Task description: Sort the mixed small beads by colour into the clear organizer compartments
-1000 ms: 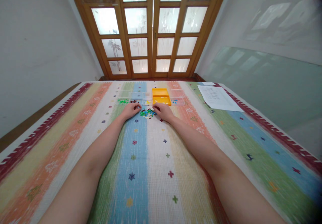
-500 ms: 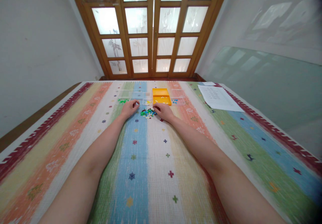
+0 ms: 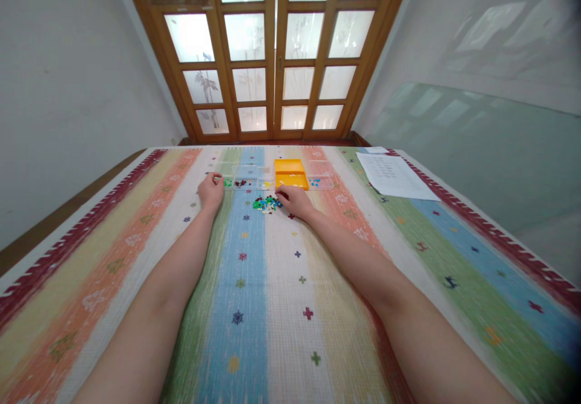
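Note:
My left hand (image 3: 211, 193) is at the left end of a row of small boxes, its fingers pinched together over the clear box of green pieces (image 3: 228, 183). Whatever is between those fingers is too small to make out. At the right edge of a mixed pile of tiny coloured pieces (image 3: 265, 204) rests my right hand (image 3: 295, 202), fingers closed and what they hold hidden. Dark brown-red pieces (image 3: 240, 183) lie in the clear box beside the green ones. Yellow pieces (image 3: 267, 184) come after them, left of an open orange box (image 3: 290, 166) with whitish pieces inside.
A clear box with blue pieces (image 3: 315, 182) stands right of the orange box. Printed paper (image 3: 394, 177) lies at the back right of the striped tablecloth (image 3: 240, 343). Beyond the table are wooden glazed doors (image 3: 275, 77), and a glass panel (image 3: 476, 155) leans at the right wall.
My left hand has moved left from the brown-red pieces to the green ones, uncovering the brown-red box. My right hand stays by the pile.

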`<action>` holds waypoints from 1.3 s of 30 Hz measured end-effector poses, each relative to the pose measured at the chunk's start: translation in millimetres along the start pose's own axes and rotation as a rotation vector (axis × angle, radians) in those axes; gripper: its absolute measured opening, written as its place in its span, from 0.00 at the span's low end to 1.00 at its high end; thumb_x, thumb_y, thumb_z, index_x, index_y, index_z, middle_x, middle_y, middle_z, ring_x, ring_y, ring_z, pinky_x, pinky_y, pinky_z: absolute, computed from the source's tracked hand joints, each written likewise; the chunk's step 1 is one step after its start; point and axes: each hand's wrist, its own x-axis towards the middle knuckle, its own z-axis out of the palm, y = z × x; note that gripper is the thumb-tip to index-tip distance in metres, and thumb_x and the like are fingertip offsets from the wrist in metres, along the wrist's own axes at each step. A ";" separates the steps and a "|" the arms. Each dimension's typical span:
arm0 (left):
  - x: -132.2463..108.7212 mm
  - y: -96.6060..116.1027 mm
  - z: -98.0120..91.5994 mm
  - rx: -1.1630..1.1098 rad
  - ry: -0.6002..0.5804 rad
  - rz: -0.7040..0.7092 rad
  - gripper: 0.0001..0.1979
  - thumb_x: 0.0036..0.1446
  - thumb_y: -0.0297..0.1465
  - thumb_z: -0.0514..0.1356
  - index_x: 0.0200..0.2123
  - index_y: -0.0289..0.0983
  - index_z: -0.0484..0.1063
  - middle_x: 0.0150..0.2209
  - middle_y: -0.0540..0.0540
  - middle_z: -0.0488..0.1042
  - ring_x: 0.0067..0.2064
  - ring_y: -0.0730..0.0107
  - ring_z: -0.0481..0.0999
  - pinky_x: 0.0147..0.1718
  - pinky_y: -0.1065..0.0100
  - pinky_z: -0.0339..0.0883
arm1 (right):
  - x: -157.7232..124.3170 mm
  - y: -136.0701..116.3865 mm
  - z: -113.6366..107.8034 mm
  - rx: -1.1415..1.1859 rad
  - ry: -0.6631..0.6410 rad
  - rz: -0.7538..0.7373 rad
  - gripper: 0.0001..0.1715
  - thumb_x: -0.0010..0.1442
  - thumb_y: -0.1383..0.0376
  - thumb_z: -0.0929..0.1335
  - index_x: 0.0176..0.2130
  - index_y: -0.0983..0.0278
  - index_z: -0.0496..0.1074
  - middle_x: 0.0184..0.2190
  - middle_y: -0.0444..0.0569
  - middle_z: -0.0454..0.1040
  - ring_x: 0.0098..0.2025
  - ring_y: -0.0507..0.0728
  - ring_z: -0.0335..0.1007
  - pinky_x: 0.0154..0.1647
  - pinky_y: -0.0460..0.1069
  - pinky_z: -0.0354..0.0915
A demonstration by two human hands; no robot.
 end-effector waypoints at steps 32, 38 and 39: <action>-34.4 38.2 20.5 -0.124 -0.707 0.608 0.14 0.57 0.41 0.64 0.39 0.38 0.81 0.33 0.46 0.76 0.33 0.67 0.71 0.34 0.67 0.63 | 0.7 -0.5 0.0 -0.020 -0.013 0.000 0.09 0.68 0.65 0.66 0.43 0.61 0.78 0.40 0.48 0.81 0.42 0.57 0.75 0.44 0.48 0.64; -35.4 40.4 20.8 -0.150 -0.716 0.600 0.13 0.58 0.39 0.63 0.40 0.39 0.81 0.33 0.47 0.76 0.33 0.68 0.70 0.33 0.68 0.62 | 1.0 -0.9 -0.4 -0.027 -0.015 0.009 0.09 0.68 0.65 0.67 0.43 0.60 0.78 0.40 0.49 0.81 0.42 0.57 0.75 0.43 0.48 0.63; -35.8 41.2 20.5 -0.150 -0.716 0.595 0.13 0.58 0.39 0.62 0.41 0.39 0.81 0.33 0.47 0.76 0.33 0.67 0.70 0.33 0.68 0.62 | 1.0 -1.0 -0.5 -0.029 -0.017 0.012 0.09 0.68 0.65 0.67 0.43 0.60 0.78 0.40 0.49 0.81 0.42 0.57 0.75 0.43 0.48 0.63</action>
